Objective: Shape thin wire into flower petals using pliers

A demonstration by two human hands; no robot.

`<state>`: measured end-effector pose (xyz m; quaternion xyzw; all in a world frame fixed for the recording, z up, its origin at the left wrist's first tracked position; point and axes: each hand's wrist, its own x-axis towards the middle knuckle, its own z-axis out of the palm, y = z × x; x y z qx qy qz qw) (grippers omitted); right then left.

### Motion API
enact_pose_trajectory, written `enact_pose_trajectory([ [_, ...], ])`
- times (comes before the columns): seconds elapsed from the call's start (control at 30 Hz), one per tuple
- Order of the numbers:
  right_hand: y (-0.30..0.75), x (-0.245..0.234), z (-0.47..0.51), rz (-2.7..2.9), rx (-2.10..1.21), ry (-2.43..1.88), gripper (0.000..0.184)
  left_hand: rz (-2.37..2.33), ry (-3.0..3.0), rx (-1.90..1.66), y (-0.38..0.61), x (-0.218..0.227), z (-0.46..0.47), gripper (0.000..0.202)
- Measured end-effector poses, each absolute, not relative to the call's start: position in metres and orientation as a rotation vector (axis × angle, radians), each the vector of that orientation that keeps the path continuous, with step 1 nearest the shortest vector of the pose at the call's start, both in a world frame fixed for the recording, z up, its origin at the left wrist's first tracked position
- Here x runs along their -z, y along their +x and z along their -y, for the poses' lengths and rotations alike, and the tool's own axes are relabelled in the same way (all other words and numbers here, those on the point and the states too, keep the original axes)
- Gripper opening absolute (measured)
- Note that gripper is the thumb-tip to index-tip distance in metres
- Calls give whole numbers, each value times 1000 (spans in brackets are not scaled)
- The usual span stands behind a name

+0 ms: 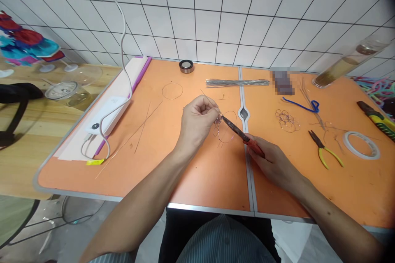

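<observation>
Between the fingertips of my left hand (200,120) is thin wire that is bent into loops. This looped wire piece (222,134) hangs just above the orange tabletop, partly hidden by my fingers. My right hand (271,157) is wrapped round the red handles of a pair of pliers (236,128). The dark jaws of the pliers meet the wire right beside my left thumb; whether they are closed on it I cannot tell. A wire ring (172,91) and loose straight wires (142,122) lie to the left of my hands.
A bundle of straight wires (237,83) and a tape roll (186,66) lie at the back. On the right are a wire flower shape (286,121), yellow-handled pliers (324,150), a white ring-shaped roll (361,145) and a blue bent wire (304,104). A white power strip (106,119) with its cable stands left.
</observation>
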<state>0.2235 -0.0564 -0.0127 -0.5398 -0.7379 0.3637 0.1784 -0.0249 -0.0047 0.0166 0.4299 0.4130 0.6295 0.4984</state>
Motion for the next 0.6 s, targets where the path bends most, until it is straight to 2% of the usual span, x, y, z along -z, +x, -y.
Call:
enact_pose_trajectory([
  [0.2, 222, 11, 56, 2084, -999, -1530, 35, -1010, 1042, -1507, -26, -17, 6, 13],
  [0.47, 220, 8, 57, 2134, -922, -1455, 21, -1025, 1030, -1494, -24, -15, 4, 12],
  [0.6, 220, 8, 59, 2127, -920, -1469, 28, -1038, 1027, -1484, -24, -15, 3, 11],
])
